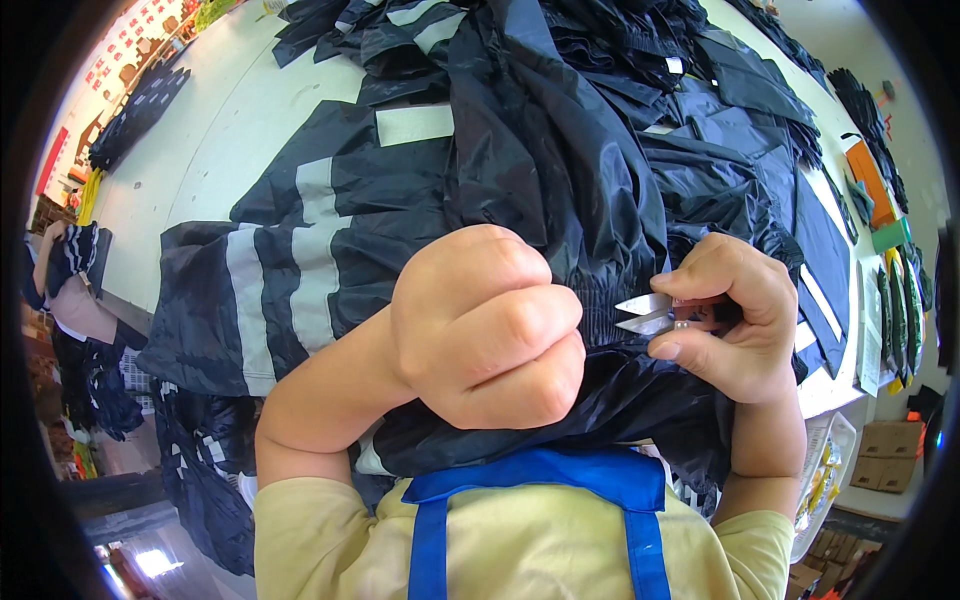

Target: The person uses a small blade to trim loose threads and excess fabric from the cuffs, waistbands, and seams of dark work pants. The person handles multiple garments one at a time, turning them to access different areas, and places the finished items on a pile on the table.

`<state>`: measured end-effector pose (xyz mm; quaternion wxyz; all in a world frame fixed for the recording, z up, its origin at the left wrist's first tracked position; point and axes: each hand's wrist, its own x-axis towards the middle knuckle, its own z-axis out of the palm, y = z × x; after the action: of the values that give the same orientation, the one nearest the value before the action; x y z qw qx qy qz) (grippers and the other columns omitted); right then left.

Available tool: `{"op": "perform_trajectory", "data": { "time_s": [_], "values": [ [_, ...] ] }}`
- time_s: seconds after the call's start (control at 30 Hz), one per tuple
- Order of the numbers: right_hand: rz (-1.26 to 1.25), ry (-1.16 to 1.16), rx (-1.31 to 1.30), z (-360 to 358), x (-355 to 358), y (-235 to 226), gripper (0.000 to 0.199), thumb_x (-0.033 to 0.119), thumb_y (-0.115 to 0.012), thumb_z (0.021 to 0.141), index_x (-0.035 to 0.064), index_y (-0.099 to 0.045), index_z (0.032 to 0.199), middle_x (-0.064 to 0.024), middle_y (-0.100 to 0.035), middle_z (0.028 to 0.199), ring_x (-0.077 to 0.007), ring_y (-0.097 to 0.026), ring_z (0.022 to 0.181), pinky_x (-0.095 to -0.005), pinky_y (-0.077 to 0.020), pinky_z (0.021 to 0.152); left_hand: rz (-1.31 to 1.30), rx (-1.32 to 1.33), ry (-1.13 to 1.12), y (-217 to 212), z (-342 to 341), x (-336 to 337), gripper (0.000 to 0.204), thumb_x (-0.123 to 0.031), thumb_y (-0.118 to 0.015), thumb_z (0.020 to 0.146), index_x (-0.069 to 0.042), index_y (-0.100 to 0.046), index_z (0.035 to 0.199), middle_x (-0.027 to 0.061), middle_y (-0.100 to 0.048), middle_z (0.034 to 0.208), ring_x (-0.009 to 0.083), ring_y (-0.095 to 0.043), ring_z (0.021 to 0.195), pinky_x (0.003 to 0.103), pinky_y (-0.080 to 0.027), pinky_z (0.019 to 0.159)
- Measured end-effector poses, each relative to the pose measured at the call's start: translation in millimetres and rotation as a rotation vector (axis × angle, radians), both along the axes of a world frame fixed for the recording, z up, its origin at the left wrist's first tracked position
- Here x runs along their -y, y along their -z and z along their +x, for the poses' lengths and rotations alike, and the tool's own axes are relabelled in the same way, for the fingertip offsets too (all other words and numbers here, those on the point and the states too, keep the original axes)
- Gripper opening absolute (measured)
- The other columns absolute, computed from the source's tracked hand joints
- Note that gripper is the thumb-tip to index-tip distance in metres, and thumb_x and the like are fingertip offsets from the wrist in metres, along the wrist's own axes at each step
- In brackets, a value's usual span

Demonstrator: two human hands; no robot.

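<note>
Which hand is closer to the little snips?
Right. Your right hand is holding the snips. Your left hand, curled into a fist, is off to their left, not touching them.

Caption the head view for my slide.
Right hand holds open thread snips over dark, grey-striped garments, left hand closed alongside.

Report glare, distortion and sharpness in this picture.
Head view: fisheye bending bows the white table's edge, black surrounds the image; head view, lower left: a light glares white; head view, centre: sheen streaks the dark garments, while the snips look crisp.
</note>
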<state>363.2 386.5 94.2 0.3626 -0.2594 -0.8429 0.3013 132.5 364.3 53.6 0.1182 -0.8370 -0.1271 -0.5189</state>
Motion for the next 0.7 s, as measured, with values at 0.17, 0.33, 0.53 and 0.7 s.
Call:
{"op": "perform_trajectory", "data": {
  "time_s": [0.17, 0.33, 0.53, 0.7],
  "values": [
    [-0.002, 0.045, 0.066, -4.0, 3.6, -6.2, 0.031, 0.011, -0.083, 0.061, -0.0014, -0.065, 0.082, -0.0052, -0.058, 0.068, -0.0100, -0.056, 0.057, -0.0195, -0.0453, 0.050, 0.064, 0.002, -0.011, 2.9, 4.5, -1.6, 0.025, 0.001, -0.066, 0.058, -0.005, -0.052, 0.079, 0.0076, -0.048, 0.083, 0.0218, -0.048, 0.064, 0.033, -0.042, 0.050],
    [-0.079, 0.080, 0.113, -4.4, 9.4, -13.4, 0.029, 0.010, -0.082, 0.062, -0.0028, -0.064, 0.081, -0.0062, -0.059, 0.069, -0.0094, -0.057, 0.057, -0.0197, -0.0473, 0.051, 0.103, -0.005, -0.044, 3.3, 5.6, -1.2, 0.023, -0.001, -0.065, 0.058, -0.005, -0.053, 0.076, 0.0073, -0.048, 0.081, 0.0214, -0.048, 0.063, 0.033, -0.043, 0.050],
    [-0.044, 0.097, 0.094, -10.5, 12.0, -10.5, 0.027, 0.008, -0.081, 0.063, -0.0033, -0.063, 0.079, -0.0064, -0.059, 0.068, -0.0094, -0.059, 0.058, -0.0197, -0.0471, 0.050, 0.127, -0.014, -0.043, 5.7, 8.3, -2.9, 0.023, 0.000, -0.065, 0.057, -0.006, -0.052, 0.075, 0.0070, -0.049, 0.081, 0.0214, -0.049, 0.063, 0.033, -0.043, 0.050],
    [-0.071, 0.083, -0.042, -0.8, 3.1, 1.4, 0.029, 0.011, -0.083, 0.063, -0.0012, -0.064, 0.082, -0.0039, -0.058, 0.068, -0.0082, -0.056, 0.058, -0.0187, -0.0431, 0.050, 0.096, -0.001, -0.045, 1.9, 6.2, 0.2, 0.024, 0.001, -0.065, 0.057, -0.006, -0.051, 0.075, 0.0072, -0.048, 0.081, 0.0215, -0.048, 0.063, 0.033, -0.043, 0.051]
  ]
}}
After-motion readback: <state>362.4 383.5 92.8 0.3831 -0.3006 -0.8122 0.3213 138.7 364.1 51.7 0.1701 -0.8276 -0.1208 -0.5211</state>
